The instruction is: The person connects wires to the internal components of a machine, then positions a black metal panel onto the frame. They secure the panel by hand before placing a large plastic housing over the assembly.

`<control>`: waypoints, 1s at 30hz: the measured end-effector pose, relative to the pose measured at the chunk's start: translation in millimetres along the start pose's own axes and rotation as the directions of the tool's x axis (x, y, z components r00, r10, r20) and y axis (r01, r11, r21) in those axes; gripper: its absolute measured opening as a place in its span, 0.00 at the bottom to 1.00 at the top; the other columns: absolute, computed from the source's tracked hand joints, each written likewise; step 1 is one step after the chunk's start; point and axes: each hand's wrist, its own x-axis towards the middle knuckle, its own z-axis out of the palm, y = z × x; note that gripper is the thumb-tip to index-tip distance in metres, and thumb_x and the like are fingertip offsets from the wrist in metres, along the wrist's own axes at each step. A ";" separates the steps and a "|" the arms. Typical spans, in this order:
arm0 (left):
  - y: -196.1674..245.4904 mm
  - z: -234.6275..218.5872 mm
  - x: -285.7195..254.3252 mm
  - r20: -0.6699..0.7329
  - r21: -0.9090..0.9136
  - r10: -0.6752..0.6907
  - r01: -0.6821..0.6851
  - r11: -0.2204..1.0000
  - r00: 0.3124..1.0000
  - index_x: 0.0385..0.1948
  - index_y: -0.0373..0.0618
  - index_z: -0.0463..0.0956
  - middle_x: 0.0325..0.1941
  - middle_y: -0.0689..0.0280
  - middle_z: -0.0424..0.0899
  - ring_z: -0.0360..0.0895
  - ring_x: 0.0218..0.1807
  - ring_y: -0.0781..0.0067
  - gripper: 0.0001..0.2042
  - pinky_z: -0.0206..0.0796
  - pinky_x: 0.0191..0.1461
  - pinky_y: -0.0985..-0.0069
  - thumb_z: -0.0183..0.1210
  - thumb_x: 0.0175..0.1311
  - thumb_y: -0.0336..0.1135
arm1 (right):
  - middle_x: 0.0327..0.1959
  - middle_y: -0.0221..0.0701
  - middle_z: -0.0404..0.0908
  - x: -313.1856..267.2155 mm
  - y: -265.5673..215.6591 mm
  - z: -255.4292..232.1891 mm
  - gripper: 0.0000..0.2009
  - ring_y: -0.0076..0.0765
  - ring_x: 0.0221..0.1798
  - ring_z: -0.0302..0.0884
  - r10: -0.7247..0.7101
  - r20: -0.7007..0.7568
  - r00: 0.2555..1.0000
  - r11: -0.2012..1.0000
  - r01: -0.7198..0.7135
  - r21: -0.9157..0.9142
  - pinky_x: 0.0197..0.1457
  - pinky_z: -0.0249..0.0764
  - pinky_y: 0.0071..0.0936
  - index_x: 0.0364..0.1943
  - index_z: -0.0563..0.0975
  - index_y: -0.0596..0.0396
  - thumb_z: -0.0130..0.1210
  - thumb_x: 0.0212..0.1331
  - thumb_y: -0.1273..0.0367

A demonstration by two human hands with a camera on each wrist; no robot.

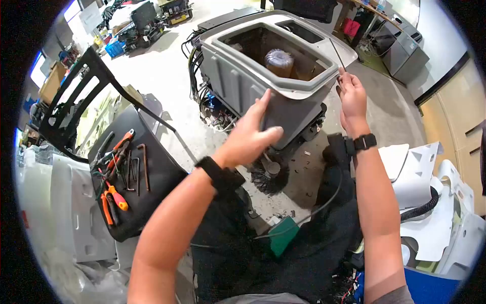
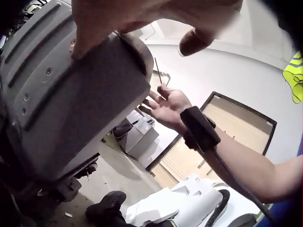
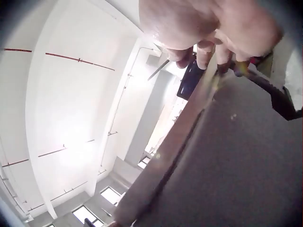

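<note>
A large grey plastic tank (image 1: 243,71) of a machine stands before me, its top open, with a round part under clear ribbed plastic (image 1: 278,60) inside. My left hand (image 1: 251,126) is at its near side, fingers extended toward the rim and thumb spread, holding nothing. In the left wrist view, that hand's fingertips overlap the tank's ribbed wall (image 2: 61,90). At the right corner of the rim, my right hand (image 1: 353,99) pinches a thin dark metal rod (image 1: 337,54) that points up. The right wrist view shows the rod (image 3: 158,70) sticking out past the curled fingers (image 3: 204,56).
A black chair (image 1: 136,202) on the left bears hex keys (image 1: 146,167), pliers (image 1: 105,207) and a screwdriver (image 1: 118,198). White plastic panels (image 1: 425,223) lie at the right. A round black brush (image 1: 268,177) sits below the tank. Cables (image 1: 195,55) hang along the tank's left side.
</note>
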 end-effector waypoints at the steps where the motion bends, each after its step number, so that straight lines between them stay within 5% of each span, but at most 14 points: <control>1: 0.1 -9.5 2.7 0.109 -0.271 -0.079 0.106 0.957 0.991 0.60 0.34 0.56 0.55 0.51 0.71 0.68 0.57 0.66 0.29 0.56 0.61 0.74 0.51 0.55 0.34 | 0.35 0.22 0.73 -9.2 -2.8 -6.2 0.09 0.13 0.32 0.62 -0.049 -0.002 0.999 0.996 0.048 -0.073 0.37 0.59 0.15 0.33 0.72 0.56 0.45 0.64 0.65; 2: -7.1 -19.8 9.3 -0.004 -0.184 -0.103 0.101 0.978 0.995 0.56 0.34 0.63 0.46 0.58 0.79 0.74 0.48 0.74 0.23 0.63 0.54 0.79 0.49 0.56 0.28 | 0.35 0.27 0.77 -14.3 -0.7 -10.5 0.13 0.19 0.34 0.66 -0.111 0.027 0.993 0.992 0.113 -0.057 0.41 0.63 0.18 0.30 0.75 0.58 0.47 0.63 0.62; 3: -28.0 -29.4 19.2 -0.087 -0.154 -0.065 0.051 0.987 0.994 0.55 0.34 0.65 0.47 0.57 0.78 0.74 0.48 0.73 0.22 0.63 0.55 0.78 0.49 0.56 0.29 | 0.35 0.27 0.77 -21.9 -3.8 -9.0 0.13 0.19 0.34 0.66 -0.108 0.019 0.994 0.992 0.109 -0.065 0.41 0.63 0.18 0.30 0.75 0.58 0.47 0.63 0.62; 5: -32.5 -50.6 26.8 -0.123 -0.131 -0.058 0.042 0.990 0.991 0.55 0.35 0.65 0.48 0.56 0.78 0.74 0.49 0.71 0.22 0.61 0.57 0.78 0.47 0.56 0.27 | 0.45 0.32 0.78 -37.6 -13.8 1.8 0.13 0.26 0.45 0.71 -0.342 -0.021 0.939 0.924 0.332 -0.191 0.52 0.63 0.22 0.30 0.75 0.59 0.47 0.62 0.63; 6: -37.7 -55.4 29.8 -0.183 -0.127 -0.016 -0.007 0.992 0.983 0.56 0.36 0.64 0.49 0.56 0.77 0.73 0.51 0.70 0.22 0.60 0.58 0.77 0.47 0.56 0.27 | 0.52 0.36 0.74 -40.2 -12.9 0.7 0.13 0.33 0.56 0.68 -0.348 -0.008 0.938 0.911 0.336 -0.238 0.59 0.60 0.26 0.31 0.75 0.60 0.48 0.62 0.63; 10: -48.9 -67.6 43.9 -0.271 -0.047 -0.019 0.006 0.999 0.962 0.56 0.36 0.64 0.54 0.57 0.72 0.69 0.55 0.70 0.22 0.58 0.60 0.76 0.49 0.56 0.25 | 0.51 0.37 0.75 -40.7 -5.5 0.3 0.12 0.36 0.57 0.68 -0.297 -0.107 0.949 0.921 0.255 -0.294 0.58 0.60 0.28 0.30 0.74 0.61 0.48 0.62 0.64; 14: -68.8 -75.3 52.7 -0.281 0.017 -0.010 0.016 1.000 0.960 0.55 0.35 0.65 0.54 0.56 0.72 0.69 0.55 0.70 0.22 0.58 0.59 0.76 0.49 0.56 0.25 | 0.48 0.38 0.77 -29.2 7.0 -11.6 0.12 0.40 0.51 0.71 -0.421 -0.202 0.884 0.827 0.283 -0.486 0.54 0.64 0.30 0.29 0.74 0.61 0.47 0.61 0.65; 18: -73.5 -75.4 62.2 -0.361 0.348 0.148 -0.014 0.937 0.921 0.55 0.35 0.65 0.54 0.48 0.72 0.68 0.57 0.58 0.24 0.58 0.60 0.72 0.51 0.54 0.35 | 0.44 0.36 0.78 -25.7 6.9 -31.9 0.12 0.43 0.44 0.74 -0.473 -0.247 0.846 0.743 0.232 -0.628 0.49 0.67 0.33 0.30 0.74 0.61 0.46 0.61 0.65; 24: -51.9 -79.0 107.6 -0.328 0.579 0.318 -0.077 0.812 0.890 0.59 0.38 0.58 0.61 0.46 0.61 0.57 0.65 0.52 0.30 0.48 0.66 0.69 0.53 0.57 0.45 | 0.44 0.35 0.78 -26.0 -2.1 -56.4 0.12 0.42 0.45 0.74 -0.433 -0.248 0.866 0.715 0.163 -0.680 0.48 0.68 0.32 0.30 0.73 0.60 0.45 0.62 0.64; 30: -40.0 -67.2 138.6 -0.055 0.771 0.469 -0.262 0.581 0.881 0.60 0.46 0.60 0.64 0.53 0.60 0.54 0.66 0.53 0.33 0.47 0.67 0.66 0.51 0.57 0.58 | 0.44 0.37 0.78 -25.1 -2.7 -72.3 0.12 0.44 0.50 0.71 -0.425 -0.220 0.878 0.684 0.152 -0.714 0.53 0.64 0.33 0.33 0.75 0.59 0.44 0.62 0.64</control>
